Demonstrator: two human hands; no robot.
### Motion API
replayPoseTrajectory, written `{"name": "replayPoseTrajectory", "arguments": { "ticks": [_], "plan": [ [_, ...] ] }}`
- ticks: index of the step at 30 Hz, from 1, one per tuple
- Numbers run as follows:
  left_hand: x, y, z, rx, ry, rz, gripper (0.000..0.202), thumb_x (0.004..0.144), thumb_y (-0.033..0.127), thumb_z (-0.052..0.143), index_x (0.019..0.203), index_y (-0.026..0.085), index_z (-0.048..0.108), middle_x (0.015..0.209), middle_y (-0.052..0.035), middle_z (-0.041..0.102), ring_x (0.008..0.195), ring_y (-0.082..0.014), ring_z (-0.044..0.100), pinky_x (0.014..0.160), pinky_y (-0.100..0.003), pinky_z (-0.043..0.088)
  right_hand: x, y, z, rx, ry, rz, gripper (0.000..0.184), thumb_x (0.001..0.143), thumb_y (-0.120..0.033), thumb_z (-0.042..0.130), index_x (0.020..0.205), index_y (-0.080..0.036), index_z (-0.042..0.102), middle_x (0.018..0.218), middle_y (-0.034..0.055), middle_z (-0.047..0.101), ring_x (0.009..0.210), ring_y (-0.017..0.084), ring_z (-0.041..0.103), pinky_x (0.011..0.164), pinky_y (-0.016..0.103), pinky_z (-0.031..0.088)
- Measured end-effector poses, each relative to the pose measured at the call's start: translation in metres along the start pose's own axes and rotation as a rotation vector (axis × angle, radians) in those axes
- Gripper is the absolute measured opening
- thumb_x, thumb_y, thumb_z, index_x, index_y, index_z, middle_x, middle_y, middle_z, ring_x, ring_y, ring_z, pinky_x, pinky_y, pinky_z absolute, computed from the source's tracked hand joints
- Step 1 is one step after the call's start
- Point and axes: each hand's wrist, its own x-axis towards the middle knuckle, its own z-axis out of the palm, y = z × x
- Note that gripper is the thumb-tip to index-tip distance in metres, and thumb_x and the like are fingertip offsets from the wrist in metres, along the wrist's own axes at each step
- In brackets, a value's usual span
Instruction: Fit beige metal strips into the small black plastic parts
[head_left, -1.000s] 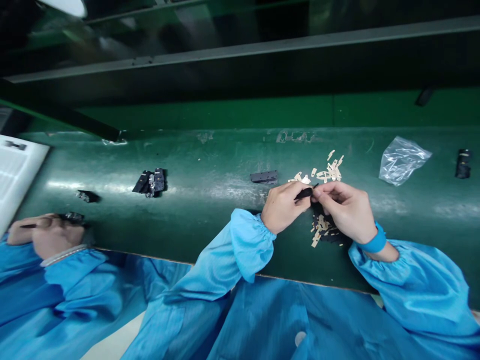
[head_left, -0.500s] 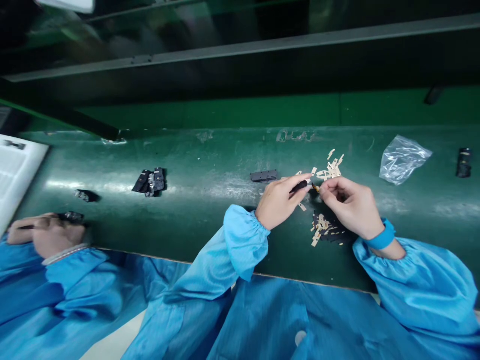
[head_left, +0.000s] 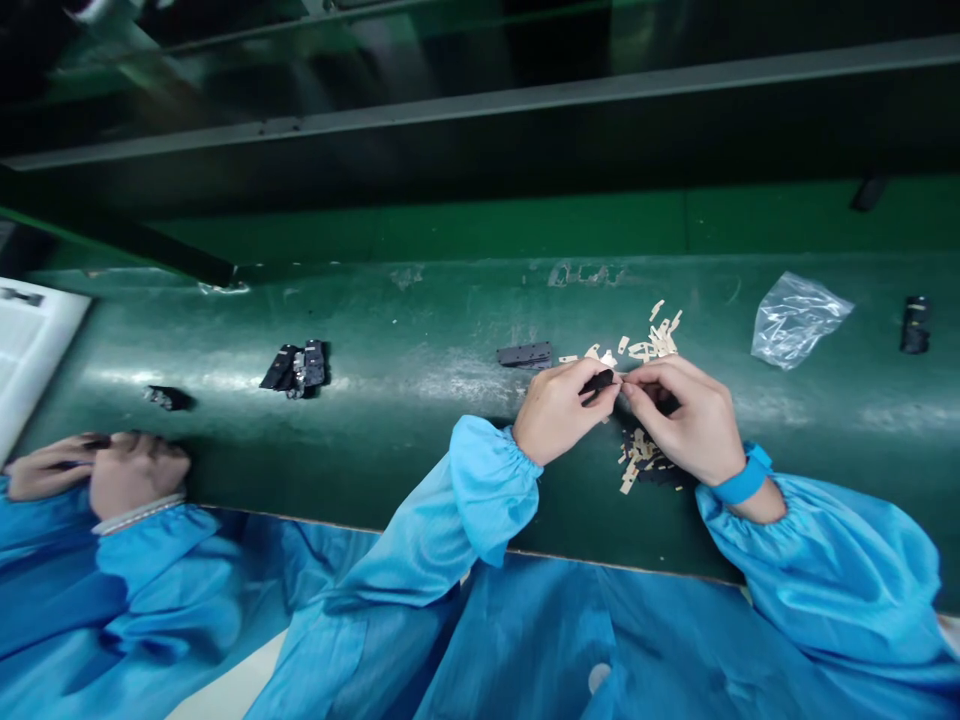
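The left hand grips a small black part at center frame, closed tight; whether the right hand has hold is hidden. A slip could drop it among the beige strips on the tabletop.
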Motion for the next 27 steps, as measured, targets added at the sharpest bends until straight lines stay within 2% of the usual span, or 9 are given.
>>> {"name": "replayPoseTrajectory", "arguments": {
  "ticks": [6, 17, 21, 23, 27],
  "plan": [
    [-0.002, -0.003, 0.002, 0.038, -0.002, 0.054, 0.006, 0.091, 0.023, 0.064, 0.092, 0.02, 0.07, 0.086, -0.0015, 0.075, 0.076, -0.0125, 0.07, 0.07, -0.021, 0.055, 0.0, 0.0, 0.001, 0.018, 0.016, -0.027, 0.007, 0.092, -0.014, 0.066, 0.09, -0.021, 0.068, 0.084, 0.0035, 0.07, 0.074, 0.016, 0.064, 0.067, 0.03, 0.052],
    [-0.003, -0.004, 0.003, 0.082, -0.008, 0.012, 0.008, 0.091, 0.026, 0.066, 0.087, 0.02, 0.068, 0.082, -0.0007, 0.074, 0.072, -0.0121, 0.068, 0.066, -0.021, 0.054, -0.001, 0.002, 0.003, 0.005, 0.013, -0.029, 0.009, 0.092, -0.015, 0.065, 0.092, -0.021, 0.071, 0.083, 0.0033, 0.07, 0.073, 0.017, 0.066, 0.066, 0.031, 0.052],
    [-0.003, -0.002, 0.004, 0.013, -0.019, -0.034, 0.009, 0.09, 0.027, 0.066, 0.085, 0.019, 0.068, 0.082, -0.0003, 0.075, 0.068, -0.0104, 0.066, 0.065, -0.021, 0.052, -0.001, 0.003, 0.005, -0.006, 0.033, -0.02, 0.009, 0.09, -0.014, 0.064, 0.088, -0.021, 0.07, 0.079, 0.0018, 0.068, 0.068, 0.015, 0.062, 0.062, 0.029, 0.05],
    [-0.002, -0.001, 0.002, -0.009, -0.014, -0.054, 0.01, 0.09, 0.027, 0.067, 0.084, 0.019, 0.068, 0.08, 0.0001, 0.074, 0.064, -0.0092, 0.063, 0.063, -0.02, 0.051, 0.001, 0.006, 0.002, -0.018, 0.067, 0.006, 0.009, 0.09, -0.015, 0.065, 0.086, -0.021, 0.07, 0.079, 0.0016, 0.068, 0.066, 0.015, 0.061, 0.06, 0.029, 0.049],
    [0.0, -0.005, -0.004, 0.014, 0.049, -0.004, 0.006, 0.091, 0.025, 0.067, 0.09, 0.019, 0.069, 0.085, -0.0004, 0.075, 0.071, -0.0101, 0.067, 0.065, -0.02, 0.052, 0.01, 0.022, -0.008, -0.196, 0.278, 0.112, 0.01, 0.09, -0.017, 0.063, 0.084, -0.021, 0.069, 0.079, 0.0029, 0.067, 0.063, 0.016, 0.058, 0.061, 0.031, 0.047]
  ]
}}
